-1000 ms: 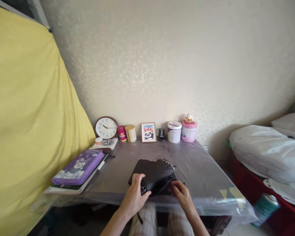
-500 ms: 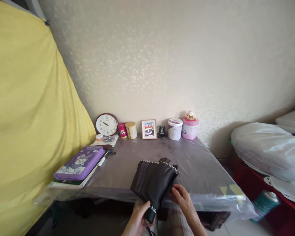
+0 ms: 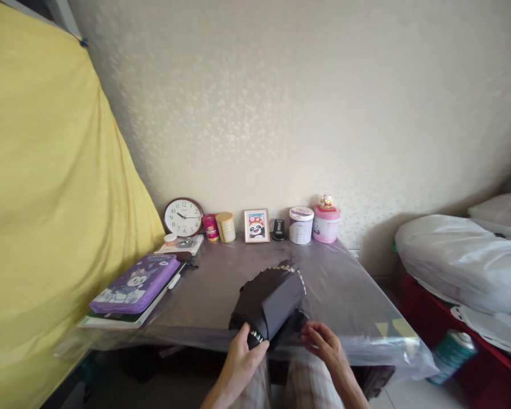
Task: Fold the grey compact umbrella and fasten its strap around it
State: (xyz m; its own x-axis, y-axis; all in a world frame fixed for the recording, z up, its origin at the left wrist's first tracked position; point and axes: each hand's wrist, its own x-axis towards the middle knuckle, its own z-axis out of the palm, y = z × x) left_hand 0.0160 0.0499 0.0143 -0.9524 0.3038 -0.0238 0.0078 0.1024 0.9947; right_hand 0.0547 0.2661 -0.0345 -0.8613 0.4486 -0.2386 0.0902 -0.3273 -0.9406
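A folded black umbrella point(image 3: 266, 301) with a checkered trim along its edge is held over the near edge of the table, its fabric loosely bunched. My left hand point(image 3: 242, 360) is wrapped around the umbrella's short dark handle, thumb and fingers closed near a shiny ring. On the right side of the umbrella, my right hand point(image 3: 323, 343) has its fingers bent together at a loose flap of the fabric. The exact grip of those fingertips is partly hidden.
A purple zip case point(image 3: 136, 284) lies on books at the table's left. Along the wall stand a clock point(image 3: 183, 217), tins, a framed panda picture point(image 3: 257, 226) and lidded tubs point(image 3: 301, 225). Clear plastic covers the table point(image 3: 340, 284); a spray can point(image 3: 453, 355) is at right.
The umbrella has turned and its handle now points less toward me. A fabric panel lies folded over its front. My left hand has shifted up the handle; my right hand stays by the edge.
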